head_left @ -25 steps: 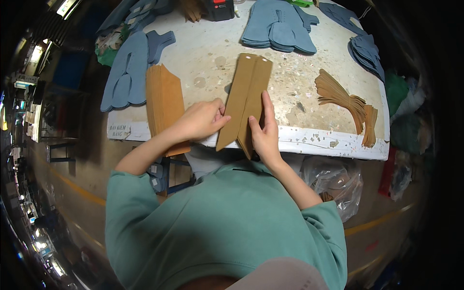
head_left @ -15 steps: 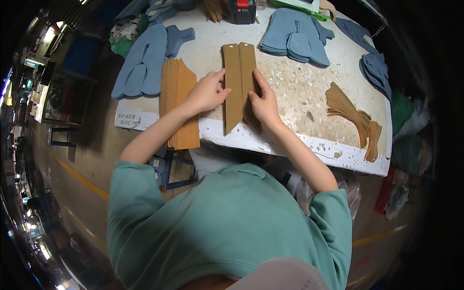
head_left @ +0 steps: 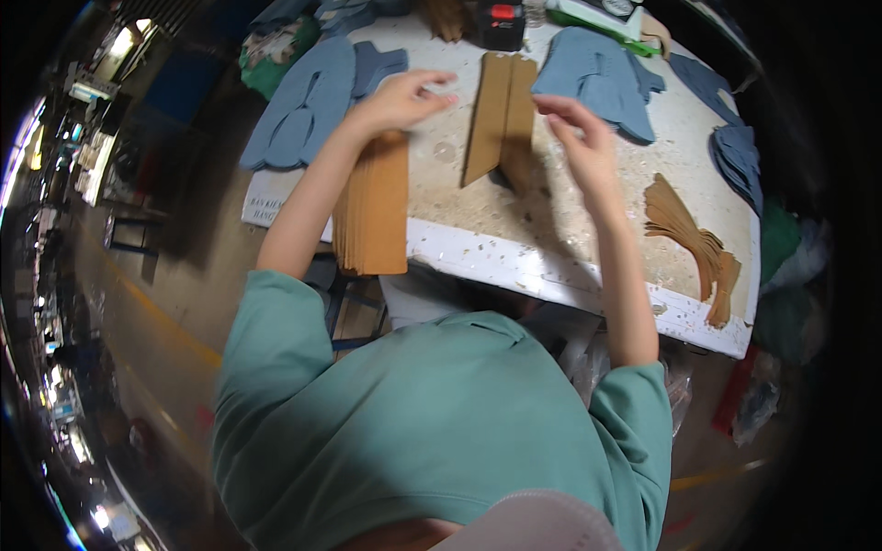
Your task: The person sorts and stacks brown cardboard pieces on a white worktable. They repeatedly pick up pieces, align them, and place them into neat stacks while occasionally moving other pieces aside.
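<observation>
Two brown strips [head_left: 501, 115] lie side by side on the bench [head_left: 441, 193], upright in the view, near the middle, their lower ends cut on a slant; the right one's lower end is blurred in shadow. The left hand [head_left: 409, 99] is raised to their left, well clear of them, its fingers loosely curled, thumb apart, grasping nothing. The right hand [head_left: 588, 151] is just beside their right edge, fingers bent, with nothing in its grasp; whether a fingertip touches the edge, I cannot tell. Below the left wrist stands an orange-brown stack [head_left: 377, 211], reaching past the bench's front edge. Left of it are blue cut pieces [head_left: 322, 83]; a blue pile [head_left: 570, 73] lies behind the right hand. Farther right, a fanned brown bundle [head_left: 684, 230] touches or nearly touches a smaller bundle [head_left: 724, 292]. At the far side, beyond the strips, is a black block with a red patch [head_left: 501, 32]
</observation>
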A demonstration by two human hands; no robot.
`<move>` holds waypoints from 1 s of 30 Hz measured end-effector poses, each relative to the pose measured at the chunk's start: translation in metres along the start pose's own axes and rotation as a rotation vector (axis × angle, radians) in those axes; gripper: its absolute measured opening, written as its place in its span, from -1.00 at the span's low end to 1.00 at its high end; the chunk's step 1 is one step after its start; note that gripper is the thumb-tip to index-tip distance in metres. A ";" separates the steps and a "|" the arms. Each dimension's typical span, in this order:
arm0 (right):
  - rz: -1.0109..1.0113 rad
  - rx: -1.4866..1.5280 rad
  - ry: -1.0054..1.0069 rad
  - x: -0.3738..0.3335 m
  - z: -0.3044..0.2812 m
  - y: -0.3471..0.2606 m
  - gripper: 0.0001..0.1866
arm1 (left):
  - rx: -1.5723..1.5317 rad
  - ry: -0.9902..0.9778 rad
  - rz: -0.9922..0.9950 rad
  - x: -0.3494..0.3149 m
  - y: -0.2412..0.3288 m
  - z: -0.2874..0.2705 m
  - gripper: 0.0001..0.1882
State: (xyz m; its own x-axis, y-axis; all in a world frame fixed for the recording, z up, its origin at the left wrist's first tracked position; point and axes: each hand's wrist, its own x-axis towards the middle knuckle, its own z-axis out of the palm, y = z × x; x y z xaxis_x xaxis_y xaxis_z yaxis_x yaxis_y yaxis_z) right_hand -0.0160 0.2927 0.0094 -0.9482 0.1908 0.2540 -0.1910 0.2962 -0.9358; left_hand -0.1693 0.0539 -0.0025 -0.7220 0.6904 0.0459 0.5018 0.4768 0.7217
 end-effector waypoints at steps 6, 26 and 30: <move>-0.459 0.640 -0.409 -0.094 -0.044 -0.129 -0.78 | 0.160 0.425 -0.280 -0.132 -0.006 -0.054 -0.58; -0.427 1.213 -0.966 -0.103 -0.009 -0.135 -0.63 | -0.150 0.710 -0.560 -0.235 0.029 0.084 -0.53; -0.480 1.153 -0.940 -0.103 -0.009 -0.134 -0.55 | -0.351 0.641 -0.565 -0.226 0.035 0.085 -0.51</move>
State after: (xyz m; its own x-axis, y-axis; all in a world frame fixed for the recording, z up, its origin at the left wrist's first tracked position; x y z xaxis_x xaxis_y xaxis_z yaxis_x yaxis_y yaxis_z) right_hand 0.1093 0.2415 0.1108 -0.4720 -0.4690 0.7465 -0.1781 -0.7786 -0.6017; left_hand 0.0516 -0.0390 -0.0462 -0.9939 -0.0776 -0.0787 -0.1028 0.3865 0.9165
